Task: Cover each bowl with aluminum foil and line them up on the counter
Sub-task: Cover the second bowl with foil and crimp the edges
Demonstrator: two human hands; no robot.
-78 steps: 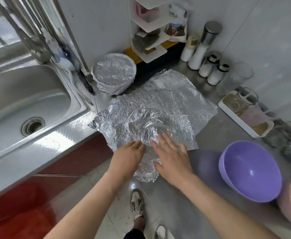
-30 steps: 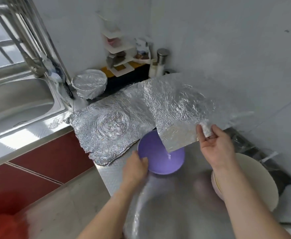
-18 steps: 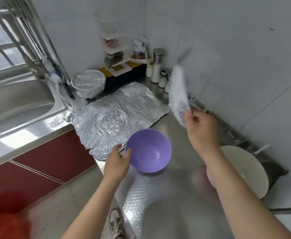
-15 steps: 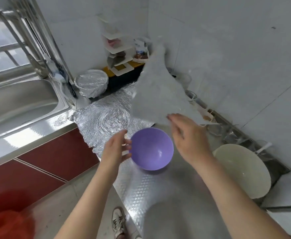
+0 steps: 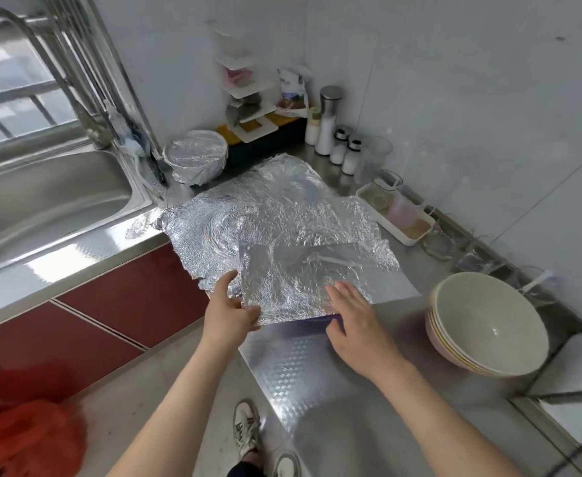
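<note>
No lettering is showing clearly enough to read. A printed pouch (image 5: 291,94), standing far beyond the left hand (image 5: 229,313) where it is holding the foil sheet (image 5: 293,280), is showing a picture and print too blurred to make out. A shoe (image 5: 246,430), below that grip, is showing dark marks but no legible letters.

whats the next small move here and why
Probably press the foil down around the bowl rim. The sheet lies loose over the bowl with its edges sticking out flat, the left hand holds one edge and the right hand rests flat on it.
</note>
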